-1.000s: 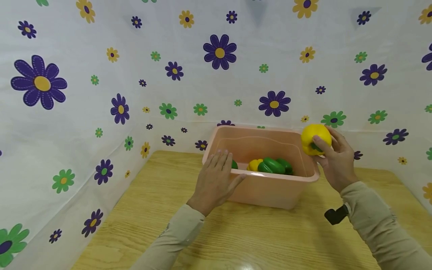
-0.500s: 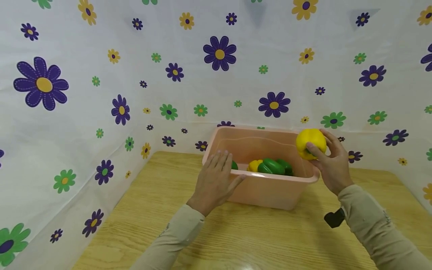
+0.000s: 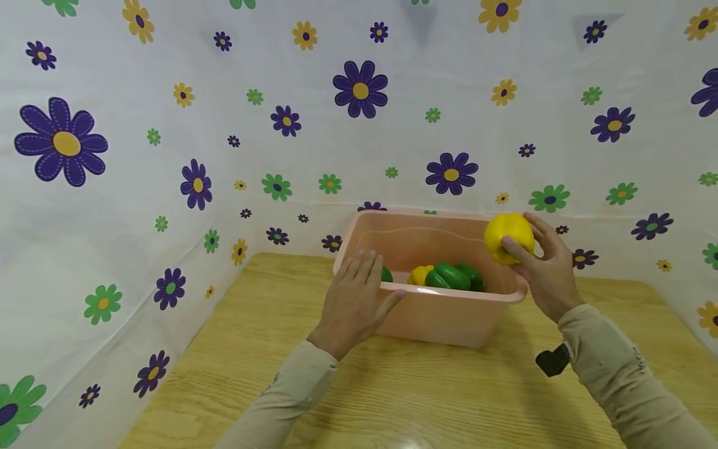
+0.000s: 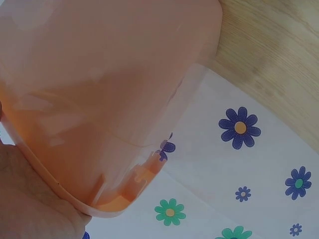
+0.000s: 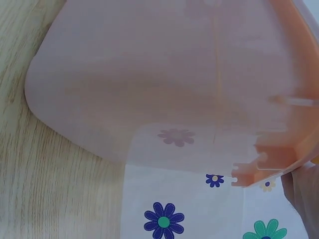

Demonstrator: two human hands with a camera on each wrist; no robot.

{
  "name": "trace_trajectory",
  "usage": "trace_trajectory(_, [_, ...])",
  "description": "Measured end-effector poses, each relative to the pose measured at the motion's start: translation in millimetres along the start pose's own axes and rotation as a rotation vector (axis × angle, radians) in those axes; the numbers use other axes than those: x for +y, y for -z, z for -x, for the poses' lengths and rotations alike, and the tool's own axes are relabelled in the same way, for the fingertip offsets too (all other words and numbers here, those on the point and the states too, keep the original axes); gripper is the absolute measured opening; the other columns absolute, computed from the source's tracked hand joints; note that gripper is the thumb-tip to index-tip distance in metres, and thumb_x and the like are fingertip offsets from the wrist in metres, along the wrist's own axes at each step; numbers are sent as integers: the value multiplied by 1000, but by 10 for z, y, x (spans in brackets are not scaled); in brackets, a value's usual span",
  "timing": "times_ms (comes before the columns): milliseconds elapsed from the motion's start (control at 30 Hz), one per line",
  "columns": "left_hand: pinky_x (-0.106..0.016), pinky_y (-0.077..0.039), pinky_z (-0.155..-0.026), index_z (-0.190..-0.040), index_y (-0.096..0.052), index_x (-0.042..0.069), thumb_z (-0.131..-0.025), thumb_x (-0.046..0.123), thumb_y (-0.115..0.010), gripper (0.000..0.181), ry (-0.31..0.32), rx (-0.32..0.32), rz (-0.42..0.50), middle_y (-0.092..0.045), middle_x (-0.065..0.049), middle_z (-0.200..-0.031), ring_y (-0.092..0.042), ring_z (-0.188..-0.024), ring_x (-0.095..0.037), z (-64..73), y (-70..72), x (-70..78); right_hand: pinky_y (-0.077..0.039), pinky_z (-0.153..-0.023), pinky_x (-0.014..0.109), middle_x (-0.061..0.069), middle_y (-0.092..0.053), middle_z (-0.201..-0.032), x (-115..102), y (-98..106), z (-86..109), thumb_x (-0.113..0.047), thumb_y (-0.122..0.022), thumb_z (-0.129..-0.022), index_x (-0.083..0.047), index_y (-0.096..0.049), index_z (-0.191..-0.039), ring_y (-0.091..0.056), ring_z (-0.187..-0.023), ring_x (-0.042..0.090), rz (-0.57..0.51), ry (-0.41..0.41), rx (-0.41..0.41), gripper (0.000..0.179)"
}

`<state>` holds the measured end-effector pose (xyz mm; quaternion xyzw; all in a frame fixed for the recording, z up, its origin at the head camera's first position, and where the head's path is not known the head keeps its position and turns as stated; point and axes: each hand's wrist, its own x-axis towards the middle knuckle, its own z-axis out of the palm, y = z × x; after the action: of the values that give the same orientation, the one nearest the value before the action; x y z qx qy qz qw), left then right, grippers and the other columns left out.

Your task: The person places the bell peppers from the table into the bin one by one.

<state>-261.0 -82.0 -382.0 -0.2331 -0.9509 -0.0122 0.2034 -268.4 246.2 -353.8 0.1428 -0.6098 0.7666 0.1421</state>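
In the head view a pink plastic tub [image 3: 437, 318] holds green bell peppers [image 3: 450, 276] and a yellow bell pepper [image 3: 421, 275]. Another bit of green shows beside my left fingertips, mostly hidden. My left hand [image 3: 352, 305] rests on the tub's near rim at the left, fingers straight and reaching over the edge. Above the tub's right end, my right hand [image 3: 546, 268] grips a second yellow pepper [image 3: 508, 238] between thumb and fingers. In the left wrist view, part of my left hand [image 4: 35, 199] lies along the rim. The right wrist view shows my right hand [image 5: 305, 196] only at its edge.
The tub stands on a wooden table [image 3: 269, 293]. Behind and to the left hangs a white flower-printed cloth [image 3: 291, 62], close to the tub's far side. A small black device [image 3: 552, 360] sits at my right wrist.
My right hand, with the yellow pepper, has moved left and slightly down over the tub's right end. My left hand has stayed on the rim, and the peppers in the tub lie unchanged.
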Motion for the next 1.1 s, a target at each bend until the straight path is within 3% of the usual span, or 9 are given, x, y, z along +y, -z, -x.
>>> trace_trajectory(200, [-46, -21, -124, -156, -37, 2, -103, 64, -36, 82, 8, -12, 2, -32, -15, -162, -29, -150, -33, 9, 5, 2, -54, -92, 28, 7, -32, -149, 6, 7, -8, -6, -64, -99, -15, -38, -156, -56, -120, 17, -3, -36, 3, 63])
trace_trajectory(533, [-46, -22, -123, -154, -39, 1, -103, 63, -38, 80, -3, 18, -7, -35, -15, -161, -32, -149, -33, 9, 14, 1, -53, -91, 29, 21, -19, -160, 16, 12, -8, -8, -62, -101, -14, -33, -158, -64, -114, 11, 8, -29, 8, 64])
trace_trajectory(733, [-45, -21, -124, -155, -39, 2, -103, 63, -37, 81, 2, 13, -2, -34, -14, -161, -32, -149, -32, 7, 14, 3, -52, -93, 29, 18, -25, -155, 7, 8, -7, -7, -61, -101, -11, -32, -158, -65, -113, 12, -6, -28, 1, 64])
trace_trajectory(867, [-46, -19, -124, -156, -36, 2, -103, 63, -35, 81, 5, -23, 20, -31, -15, -162, -29, -150, -33, -11, 35, -4, -52, -95, 29, 18, -23, -155, -43, -3, -29, -10, -59, -103, -7, -27, -159, -65, -111, 10, -7, -53, -22, 64])
trace_trajectory(933, [-46, -18, -124, -156, -35, 1, -104, 62, -35, 80, 0, -41, 46, -30, -16, -163, -28, -151, -34, -21, 58, -16, -52, -94, 27, 20, -24, -156, -65, -16, -38, -14, -61, -103, -4, -28, -158, -64, -113, 10, 65, -50, -3, 65])
trace_trajectory(1000, [-48, -19, -124, -156, -35, 0, -105, 60, -37, 78, -11, -16, 83, -30, -17, -163, -29, -150, -35, -32, 104, -39, -52, -95, 26, 19, -29, -156, -85, -39, -32, -22, -61, -103, -4, -31, -157, -62, -118, 17, 223, -34, 40, 64])
trace_trajectory(1100, [-48, -23, -123, -152, -41, -2, -105, 51, -46, 71, -36, 118, 142, -40, -19, -158, -37, -146, -35, -86, 166, -125, -49, -104, 37, 19, -34, -158, -81, -86, -23, -32, -60, -103, -4, -35, -156, -53, -133, 33, 518, -1, 84, 65])
